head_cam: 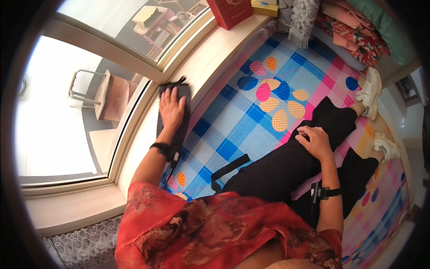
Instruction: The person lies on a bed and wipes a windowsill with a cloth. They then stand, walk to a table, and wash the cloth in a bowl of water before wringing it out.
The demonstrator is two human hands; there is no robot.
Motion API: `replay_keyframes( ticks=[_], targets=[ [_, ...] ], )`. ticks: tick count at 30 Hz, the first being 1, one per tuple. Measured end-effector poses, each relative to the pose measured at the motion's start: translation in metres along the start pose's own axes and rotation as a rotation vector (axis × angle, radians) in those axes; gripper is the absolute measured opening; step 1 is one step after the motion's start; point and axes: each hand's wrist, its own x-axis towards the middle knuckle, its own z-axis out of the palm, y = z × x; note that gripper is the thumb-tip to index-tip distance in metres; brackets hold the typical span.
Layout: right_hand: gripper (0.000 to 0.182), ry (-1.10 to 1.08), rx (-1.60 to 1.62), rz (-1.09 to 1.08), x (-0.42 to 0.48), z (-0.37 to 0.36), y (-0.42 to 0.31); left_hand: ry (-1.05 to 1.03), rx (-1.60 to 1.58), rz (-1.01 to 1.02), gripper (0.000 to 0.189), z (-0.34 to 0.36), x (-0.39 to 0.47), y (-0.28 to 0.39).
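My left hand (171, 109) lies flat, fingers spread, on a long black fabric case (184, 123) on the pale windowsill (201, 72). A small strap loop sticks up at the case's far end. A black band with a small device (164, 151) circles my left wrist. My right hand (315, 141) rests on the black trousers (278, 168) near one knee, fingers loosely bent, with nothing visible in it. Another strapped device (324, 192) sits on my right forearm. A loose black strap (231, 168) lies beside my thigh.
I sit on a bed with a checked, leaf-patterned sheet (231, 127). A red paper bag (231, 13) and a yellow box (264, 8) stand farther along the sill. Folded bedding (356, 30) is piled at the far end. Beyond the window glass is a chair (112, 95).
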Motion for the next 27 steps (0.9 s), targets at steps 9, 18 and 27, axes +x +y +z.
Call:
replay_keyframes(
  ticks=[9,18,27],
  targets=[
    [0.023,-0.043,0.012,0.098,0.006,-0.002,-0.008,0.016,-0.06,0.1,0.06,0.041,0.106,0.091],
    [0.021,-0.031,0.034,0.107,0.009,0.0,-0.007,-0.016,-0.121,0.078,0.063,0.058,0.17,0.142],
    [0.023,-0.034,0.021,0.124,0.011,-0.004,-0.008,-0.01,-0.115,0.176,0.061,0.07,0.205,0.161]
  ],
)
